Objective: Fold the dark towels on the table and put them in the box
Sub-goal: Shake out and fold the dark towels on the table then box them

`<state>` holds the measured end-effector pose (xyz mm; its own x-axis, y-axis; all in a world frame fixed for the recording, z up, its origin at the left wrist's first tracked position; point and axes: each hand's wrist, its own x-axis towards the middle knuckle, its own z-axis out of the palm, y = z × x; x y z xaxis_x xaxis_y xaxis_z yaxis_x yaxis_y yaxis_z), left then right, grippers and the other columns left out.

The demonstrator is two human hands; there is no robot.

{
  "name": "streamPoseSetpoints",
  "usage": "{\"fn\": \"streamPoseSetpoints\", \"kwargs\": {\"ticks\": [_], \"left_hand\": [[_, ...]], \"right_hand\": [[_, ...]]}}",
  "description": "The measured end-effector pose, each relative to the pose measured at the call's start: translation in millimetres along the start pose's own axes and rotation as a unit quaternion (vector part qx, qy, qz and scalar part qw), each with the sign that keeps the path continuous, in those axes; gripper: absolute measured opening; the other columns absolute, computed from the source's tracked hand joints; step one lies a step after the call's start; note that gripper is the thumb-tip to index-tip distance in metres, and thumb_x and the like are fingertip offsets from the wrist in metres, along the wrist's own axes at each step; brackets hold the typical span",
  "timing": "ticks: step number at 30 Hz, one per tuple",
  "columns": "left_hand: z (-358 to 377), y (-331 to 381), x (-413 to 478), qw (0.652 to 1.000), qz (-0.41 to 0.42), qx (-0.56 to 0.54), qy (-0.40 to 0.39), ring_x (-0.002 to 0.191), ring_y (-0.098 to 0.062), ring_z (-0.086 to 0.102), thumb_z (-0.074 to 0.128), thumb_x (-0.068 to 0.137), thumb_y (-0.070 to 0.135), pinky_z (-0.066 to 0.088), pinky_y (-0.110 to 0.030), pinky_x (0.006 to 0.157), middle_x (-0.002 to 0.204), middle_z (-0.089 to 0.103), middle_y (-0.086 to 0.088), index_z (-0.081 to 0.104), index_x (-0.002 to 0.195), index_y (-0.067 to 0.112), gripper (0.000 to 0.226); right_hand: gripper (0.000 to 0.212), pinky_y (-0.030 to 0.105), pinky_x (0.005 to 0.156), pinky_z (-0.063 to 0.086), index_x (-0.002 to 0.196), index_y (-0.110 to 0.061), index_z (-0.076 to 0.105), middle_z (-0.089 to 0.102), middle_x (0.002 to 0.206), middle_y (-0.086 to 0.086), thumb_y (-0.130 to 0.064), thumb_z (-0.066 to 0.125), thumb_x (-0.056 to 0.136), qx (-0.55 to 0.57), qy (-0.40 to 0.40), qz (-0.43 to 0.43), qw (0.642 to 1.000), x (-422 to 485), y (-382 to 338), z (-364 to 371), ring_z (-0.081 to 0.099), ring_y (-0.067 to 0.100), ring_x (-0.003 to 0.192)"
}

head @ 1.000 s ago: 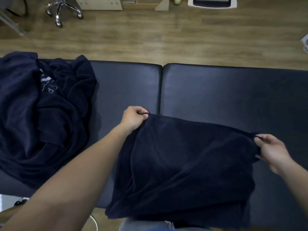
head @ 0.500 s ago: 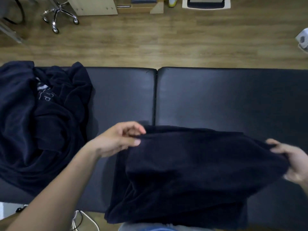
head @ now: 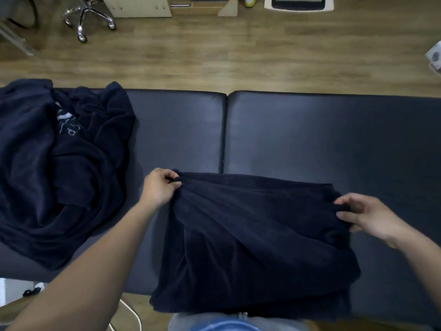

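A dark navy towel [head: 257, 240] lies folded over on the black padded table [head: 310, 130], its near edge hanging off the front. My left hand [head: 160, 187] pinches its far left corner. My right hand [head: 367, 216] pinches its far right corner. A heap of more dark towels [head: 59, 168] sits crumpled at the table's left end. No box for the towels is identifiable on or beside the table.
The table is two black cushions with a seam [head: 224, 130] down the middle. Beyond it is a wooden floor with a chair's chrome wheeled base [head: 88, 17], pale cabinets [head: 140, 5] and a white tray [head: 298, 3]. A white cable [head: 131, 311] hangs below the front edge.
Both hands dipped toward me with the towel's far edge half a second ago, then carried it back away. My right hand, swung wide to the right, has come back in.
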<state>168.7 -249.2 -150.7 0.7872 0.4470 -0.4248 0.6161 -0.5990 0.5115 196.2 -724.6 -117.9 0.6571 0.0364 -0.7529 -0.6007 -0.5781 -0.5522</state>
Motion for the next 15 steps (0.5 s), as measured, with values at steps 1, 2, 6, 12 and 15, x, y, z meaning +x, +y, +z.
{"fn": "streamPoseSetpoints", "kwargs": {"ticks": [1, 2, 6, 12, 15], "left_hand": [[1.4, -1.7, 1.2, 1.000, 0.014, 0.022, -0.002, 0.086, -0.020, 0.060, 0.078, 0.079, 0.008, 0.041, -0.021, 0.082, 0.095, 0.060, -0.002, 0.072, 0.085, 0.012, 0.010], [3.1, -2.6, 1.8, 0.999, 0.028, 0.029, -0.003, 0.088, -0.020, 0.059, 0.078, 0.080, 0.007, 0.040, -0.021, 0.084, 0.098, 0.058, -0.002, 0.072, 0.086, 0.010, 0.009], [7.2, 1.4, -0.1, 0.998, 0.052, 0.024, -0.003, 0.090, -0.016, 0.054, 0.074, 0.083, 0.006, 0.035, -0.018, 0.083, 0.104, 0.054, 0.000, 0.068, 0.089, 0.011, 0.009], [5.8, 3.2, -0.6, 0.992, 0.088, 0.064, -0.068, 0.080, -0.018, 0.056, 0.070, 0.085, 0.010, 0.034, -0.024, 0.072, 0.076, 0.061, 0.007, 0.061, 0.084, 0.018, 0.013], [4.9, -7.9, -0.9, 0.994, 0.063, 0.046, -0.078, 0.084, -0.019, 0.060, 0.071, 0.084, 0.014, 0.044, -0.030, 0.080, 0.079, 0.065, 0.010, 0.059, 0.084, 0.026, 0.018]], "right_hand": [[0.018, 0.042, 0.072, 0.058, 0.098, -0.014, 0.071, 0.072, 0.102, 0.018, 0.002, 0.069, 0.089, -0.023, 0.011, -0.022, 0.999, 3.6, -2.2, 3.0, 0.065, 0.026, 0.084], [0.021, 0.045, 0.078, 0.056, 0.099, -0.017, 0.071, 0.073, 0.102, 0.015, 0.001, 0.069, 0.089, -0.034, 0.025, -0.042, 0.998, 7.1, -5.4, 5.9, 0.065, 0.027, 0.088], [0.041, 0.040, 0.087, 0.052, 0.118, -0.042, 0.064, 0.070, 0.108, 0.006, -0.012, 0.070, 0.091, -0.094, 0.006, -0.081, 0.992, 22.3, -14.4, 7.1, 0.065, 0.022, 0.098], [0.028, 0.018, 0.072, 0.040, 0.094, -0.048, 0.068, 0.068, 0.098, -0.005, -0.022, 0.075, 0.088, -0.211, 0.036, -0.104, 0.971, 21.8, -19.6, 8.8, 0.056, 0.015, 0.081], [0.028, 0.015, 0.074, 0.041, 0.089, -0.046, 0.072, 0.069, 0.102, -0.015, -0.019, 0.080, 0.083, -0.160, 0.043, -0.099, 0.981, 12.1, -17.3, 5.3, 0.060, 0.017, 0.090]]}}
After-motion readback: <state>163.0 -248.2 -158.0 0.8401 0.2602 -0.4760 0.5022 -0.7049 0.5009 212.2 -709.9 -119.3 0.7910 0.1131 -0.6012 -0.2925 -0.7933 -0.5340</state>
